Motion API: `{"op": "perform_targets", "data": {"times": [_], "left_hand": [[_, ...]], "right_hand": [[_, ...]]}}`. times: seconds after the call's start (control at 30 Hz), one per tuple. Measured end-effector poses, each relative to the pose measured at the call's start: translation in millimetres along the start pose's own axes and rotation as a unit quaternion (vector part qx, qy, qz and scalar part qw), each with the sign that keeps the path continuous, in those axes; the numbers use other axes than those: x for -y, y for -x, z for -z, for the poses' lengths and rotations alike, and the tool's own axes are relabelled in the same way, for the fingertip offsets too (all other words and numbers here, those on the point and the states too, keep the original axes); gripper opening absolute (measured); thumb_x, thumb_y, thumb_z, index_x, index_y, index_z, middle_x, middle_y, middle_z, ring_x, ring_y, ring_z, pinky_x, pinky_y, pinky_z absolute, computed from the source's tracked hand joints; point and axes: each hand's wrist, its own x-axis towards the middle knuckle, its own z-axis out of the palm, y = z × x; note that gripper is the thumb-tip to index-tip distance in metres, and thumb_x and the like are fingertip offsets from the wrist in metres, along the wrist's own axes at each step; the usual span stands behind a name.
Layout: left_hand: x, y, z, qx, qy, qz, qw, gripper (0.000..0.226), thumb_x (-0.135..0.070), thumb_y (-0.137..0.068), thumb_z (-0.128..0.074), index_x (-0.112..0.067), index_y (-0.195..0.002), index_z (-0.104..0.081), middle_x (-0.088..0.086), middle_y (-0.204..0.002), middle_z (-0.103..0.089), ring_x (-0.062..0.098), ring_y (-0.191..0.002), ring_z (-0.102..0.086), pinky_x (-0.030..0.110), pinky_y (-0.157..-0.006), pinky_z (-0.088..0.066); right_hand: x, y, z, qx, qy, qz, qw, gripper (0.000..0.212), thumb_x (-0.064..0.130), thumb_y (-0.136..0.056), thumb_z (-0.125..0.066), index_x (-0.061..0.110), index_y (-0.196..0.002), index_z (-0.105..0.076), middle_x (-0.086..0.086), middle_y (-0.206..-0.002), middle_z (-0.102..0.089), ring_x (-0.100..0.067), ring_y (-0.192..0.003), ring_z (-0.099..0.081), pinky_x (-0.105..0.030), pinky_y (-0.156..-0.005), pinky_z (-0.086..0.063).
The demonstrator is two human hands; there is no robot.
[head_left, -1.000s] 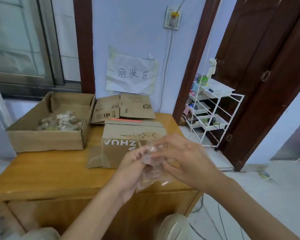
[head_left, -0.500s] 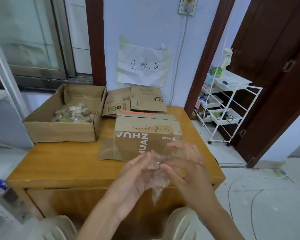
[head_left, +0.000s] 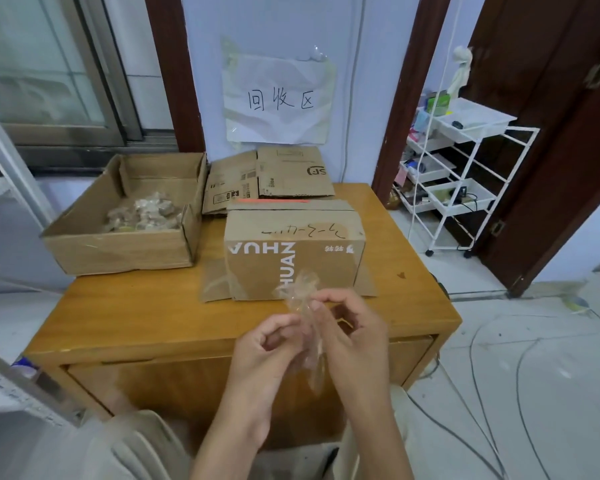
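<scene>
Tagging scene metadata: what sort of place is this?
Probably a home recycling corner: wall sign reading 回收区, flattened cartons on a wooden table, open box of crumpled scraps. Left hand and right hand pinch a clear film.

"回收区" on paper point(head_left: 278, 128); "ZHUAN" on box point(head_left: 326, 265)

The wooden table point(head_left: 125, 317) carries four cardboard items. At the left rear stands an open-topped cardboard box point(head_left: 118, 249). At the centre rear two flattened cartons lie side by side: a smaller one point(head_left: 231, 183) just beside the open box and a larger one marked "SF" point(head_left: 291, 174) to its right. In front of them sits a closed carton printed "ZHUAN" point(head_left: 291, 251), its print upside down, resting on spread cardboard flaps point(head_left: 215, 282).
</scene>
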Motion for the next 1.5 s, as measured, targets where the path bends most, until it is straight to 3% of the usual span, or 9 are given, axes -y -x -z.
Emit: {"op": "perform_targets", "data": {"times": [0.2, 0.33, 0.43, 0.53, 0.67, 0.83, 1.03, 1.3, 1.5], "left_hand": [[-4.1, -1.3, 8.0, -0.045, -0.035, -0.057, 0.997, 0.01, -0.008, -0.081, -0.083, -0.005, -0.088, -0.076, 0.014, -0.081, -0.073, 0.017, -0.07, -0.069, 0.025, -0.066, -0.058], [-6.3, 1.5, 8.7, -0.044, -0.057, -0.055, 0.996, 0.006, -0.006, -0.082, -0.083, -0.005, -0.085, -0.077, 0.015, -0.08, -0.073, 0.016, -0.07, -0.069, 0.026, -0.066, -0.059], [-3.1, 1.5, 11.0, -0.081, -0.091, -0.065, 0.99, 0.005, -0.01, -0.084, -0.083, -0.012, -0.081, -0.078, 0.011, -0.077, -0.074, 0.018, -0.069, -0.069, 0.027, -0.065, -0.059], [0.3, 0.6, 14.0, -0.1, -0.196, -0.116, 0.969, 0.013, -0.03, -0.083, -0.082, -0.021, -0.076, -0.077, 0.002, -0.07, -0.07, 0.013, -0.064, -0.062, 0.03, -0.064, -0.052], [-4.4, 5.2, 12.0, -0.081, -0.161, -0.173, 0.968, 0.009, -0.011, -0.084, -0.081, -0.019, -0.082, -0.079, 0.008, -0.083, -0.073, 0.02, -0.073, -0.068, 0.033, -0.065, -0.054], [-15.2, 10.8, 12.7, -0.054, 0.079, -0.089, 0.991, 0.022, -0.001, -0.081, -0.076, -0.007, -0.102, -0.079, 0.012, -0.104, -0.078, 0.019, -0.094, -0.074, 0.025, -0.077, -0.058], [-12.4, 5.6, 24.5, -0.024, 0.188, -0.065, 0.98, 0.024, 0.003, -0.077, -0.07, -0.006, -0.098, -0.077, 0.018, -0.101, -0.077, 0.019, -0.088, -0.075, 0.024, -0.076, -0.063], [-5.8, -5.2, 26.6, -0.008, -0.152, -0.307, 0.94, 0.017, -0.015, -0.085, -0.079, -0.026, -0.098, -0.083, 0.002, -0.116, -0.07, 0.03, -0.121, -0.061, 0.044, -0.102, -0.049], [-10.0, -14.3, 23.5, 0.04, -0.102, -0.287, 0.952, 0.015, -0.007, -0.083, -0.079, -0.01, -0.097, -0.081, 0.003, -0.133, -0.069, 0.025, -0.129, -0.062, 0.049, -0.106, -0.051]], "right_hand": [[-17.7, 8.0, -1.0, 0.001, 0.08, 0.039, 0.996, 0.051, 0.024, -0.104, -0.064, 0.046, -0.148, -0.054, 0.008, -0.114, -0.061, -0.013, -0.083, -0.063, -0.019, -0.066, -0.051], [-17.8, 10.0, -6.0, -0.069, 0.202, 0.105, 0.971, 0.048, 0.022, -0.101, -0.068, 0.046, -0.139, -0.053, 0.012, -0.135, -0.048, -0.009, -0.104, -0.062, -0.027, -0.07, -0.058], [-8.4, 14.2, -3.4, -0.062, 0.176, 0.145, 0.972, 0.06, 0.012, -0.1, -0.068, 0.037, -0.149, -0.043, 0.009, -0.146, -0.048, -0.015, -0.129, -0.057, -0.022, -0.093, -0.053], [-0.4, 14.0, 0.0, 0.041, 0.135, 0.157, 0.977, 0.051, 0.015, -0.106, -0.061, 0.032, -0.153, -0.049, 0.011, -0.159, -0.044, -0.019, -0.148, -0.042, -0.032, -0.116, -0.039], [-11.9, 8.1, -1.6, 0.142, 0.171, 0.121, 0.967, 0.034, 0.036, -0.111, -0.047, 0.029, -0.139, -0.066, 0.02, -0.145, -0.057, -0.008, -0.136, -0.055, -0.04, -0.106, -0.051], [-8.7, 19.3, -19.9, 0.195, -0.053, -0.025, 0.979, 0.061, 0.028, -0.101, -0.067, 0.032, -0.157, -0.041, 0.014, -0.154, -0.052, -0.012, -0.144, -0.049, -0.041, -0.116, -0.043], [-7.8, 20.6, -22.9, 0.147, -0.099, -0.032, 0.984, 0.051, 0.011, -0.104, -0.058, 0.021, -0.153, -0.046, 0.007, -0.136, -0.07, -0.014, -0.125, -0.067, -0.028, -0.1, -0.055], [0.4, 24.8, -41.3, -0.003, -0.23, -0.133, 0.964, 0.029, 0.029, -0.103, -0.055, 0.013, -0.125, -0.066, -0.005, -0.118, -0.076, -0.018, -0.114, -0.071, -0.029, -0.09, -0.055], [8.6, 29.5, -44.0, -0.018, -0.238, -0.154, 0.959, 0.031, 0.029, -0.108, -0.047, 0.01, -0.119, -0.069, -0.012, -0.111, -0.077, -0.025, -0.107, -0.073, -0.034, -0.089, -0.058]]}}
